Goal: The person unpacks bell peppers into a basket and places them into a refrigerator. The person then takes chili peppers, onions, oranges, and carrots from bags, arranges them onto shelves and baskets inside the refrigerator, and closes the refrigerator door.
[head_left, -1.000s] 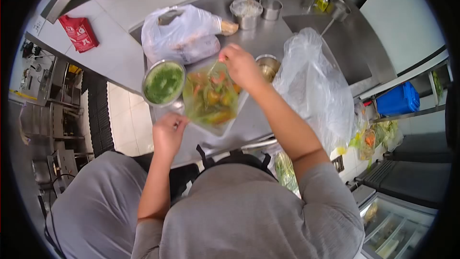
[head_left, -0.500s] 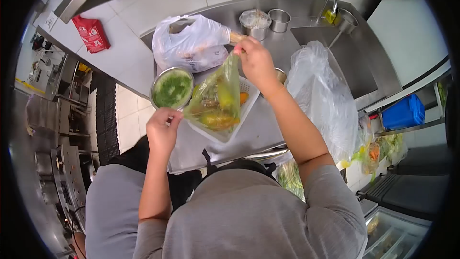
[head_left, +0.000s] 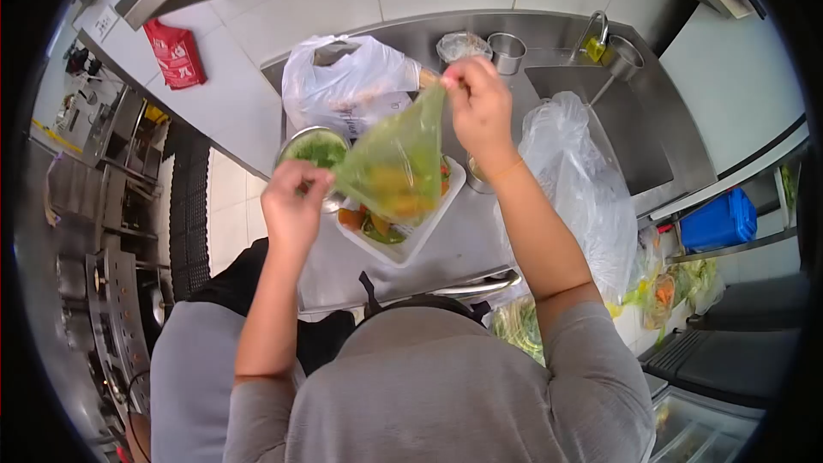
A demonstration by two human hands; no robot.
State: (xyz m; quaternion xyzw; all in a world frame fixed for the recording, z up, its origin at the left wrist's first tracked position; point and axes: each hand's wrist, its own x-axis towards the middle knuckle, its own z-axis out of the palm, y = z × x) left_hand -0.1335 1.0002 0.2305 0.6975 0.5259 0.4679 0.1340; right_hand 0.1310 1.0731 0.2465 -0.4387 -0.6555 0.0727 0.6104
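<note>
A translucent green plastic bag (head_left: 396, 154) hangs stretched between my two hands, its lower part blurred, with orange and yellow shapes showing in or through it. My left hand (head_left: 296, 199) pinches its left corner. Higher up, my right hand (head_left: 480, 105) pinches the top corner. Beneath the bag is a white tray (head_left: 413, 249) with orange, red and green vegetable pieces (head_left: 377, 227). A metal bowl of chopped greens (head_left: 319, 149) stands behind my left hand, partly covered by the bag.
A white plastic bag (head_left: 343, 81) lies at the back left of the steel counter. Two metal containers (head_left: 507, 53) stand at the back. Right of my right forearm is a large clear bag (head_left: 570, 176), beside the sink (head_left: 630, 141). A red packet (head_left: 176, 56) lies far left.
The green bag has been lifted and spread above the tray, uncovering vegetable pieces at the tray's near side. Both hands keep their pinch, the right one having moved slightly up and right.
</note>
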